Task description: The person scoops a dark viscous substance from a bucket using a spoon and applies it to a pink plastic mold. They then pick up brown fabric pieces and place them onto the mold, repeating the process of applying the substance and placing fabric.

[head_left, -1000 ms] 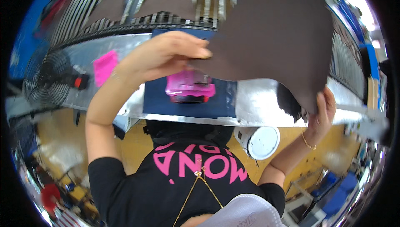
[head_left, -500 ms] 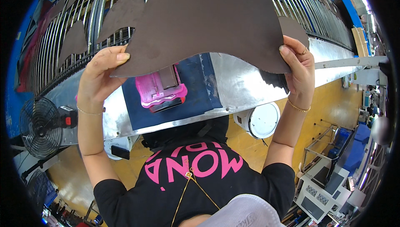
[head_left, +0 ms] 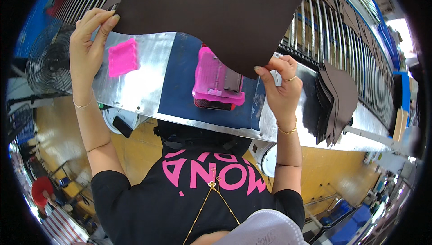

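A large dark brown sheet that looks like leather (head_left: pixel 211 6), with a wavy cut edge, is stretched between my two hands above the bench. My left hand (head_left: pixel 87 44) pinches its left corner between thumb and fingers. The lower right corner is pinched by my right hand (head_left: pixel 281 78). Under the sheet's near edge, a pink tray-like holder (head_left: pixel 208 76) with a dark flat block in it rests on a dark blue mat (head_left: pixel 177 87). To the right of my right hand lies a stack of brown cut pieces (head_left: pixel 339 101).
A metal bench (head_left: pixel 148 83) carries the mat and a small pink scalloped pad (head_left: pixel 123 58). Beyond it runs a rack of metal bars (head_left: pixel 310 24) with more brown pieces. At the left stands a black fan (head_left: pixel 51 60). White buckets (head_left: pixel 270 159) sit below the bench edge.
The sheet has swung, its left corner rising and its right corner moving nearer and leftward, still in both hands. The view has turned, bringing the stack and small pink pad into sight.
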